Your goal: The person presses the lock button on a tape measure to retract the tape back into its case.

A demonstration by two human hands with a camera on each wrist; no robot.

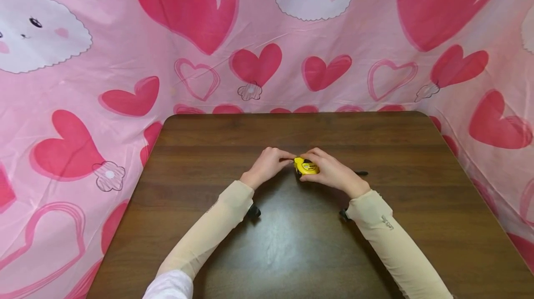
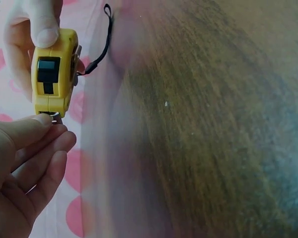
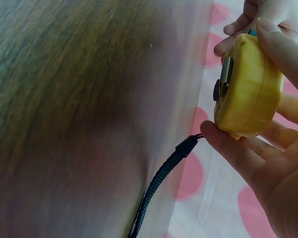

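Observation:
A yellow tape measure [image 1: 308, 167] with a black sliding button [image 2: 48, 70] is held over the middle of the table by my right hand [image 1: 332, 172], its thumb and fingers around the case. My left hand [image 1: 269, 165] pinches the metal end hook [image 2: 55, 118] at the mouth of the case between thumb and forefinger. The hook sits close against the case, with hardly any blade showing. A black wrist strap [image 3: 161, 173] hangs from the tape measure and trails past the right hand. In the right wrist view a metal belt clip [image 3: 227, 71] shows on the case's side.
The brown wooden table [image 1: 267, 243] has rounded far corners. Behind it and along both sides hangs a pink cloth [image 1: 288, 34] printed with hearts. Dark camera mounts [image 1: 253, 212] show under both wrists.

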